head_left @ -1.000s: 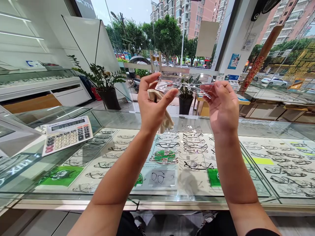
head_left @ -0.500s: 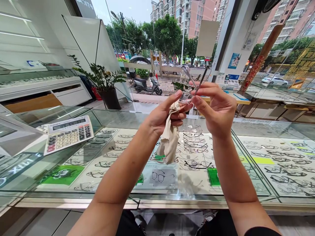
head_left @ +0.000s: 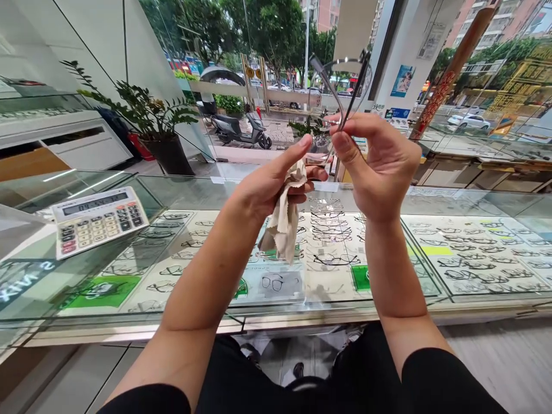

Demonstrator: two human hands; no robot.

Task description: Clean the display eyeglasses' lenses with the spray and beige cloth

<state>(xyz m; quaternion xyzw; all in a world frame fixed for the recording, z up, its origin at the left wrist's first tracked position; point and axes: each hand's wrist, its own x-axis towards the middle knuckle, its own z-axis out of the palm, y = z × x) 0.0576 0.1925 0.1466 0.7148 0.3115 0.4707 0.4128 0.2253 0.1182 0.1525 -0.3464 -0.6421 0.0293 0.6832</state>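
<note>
A pair of thin-framed eyeglasses (head_left: 341,103) is held up over the glass display counter, its temples pointing upward. My right hand (head_left: 379,164) pinches the frame between thumb and fingers. A beige cloth (head_left: 284,221) hangs down from my left hand (head_left: 276,178), gripped by its curled fingers. My left thumb is raised beside the lower lens, and the fingertips lie just under it. Whether the left fingers touch the lens is hard to tell.
Rows of eyeglasses (head_left: 331,231) lie inside the glass counter (head_left: 194,195). On its left top stands a calculator (head_left: 100,221). Beyond are a potted plant (head_left: 166,146) and a window with a scooter (head_left: 241,129) outside.
The view has tilted down and shifted. My left hand with the cloth has drawn slightly away from the glasses, whose lens and frame now show higher above my right fingers.
</note>
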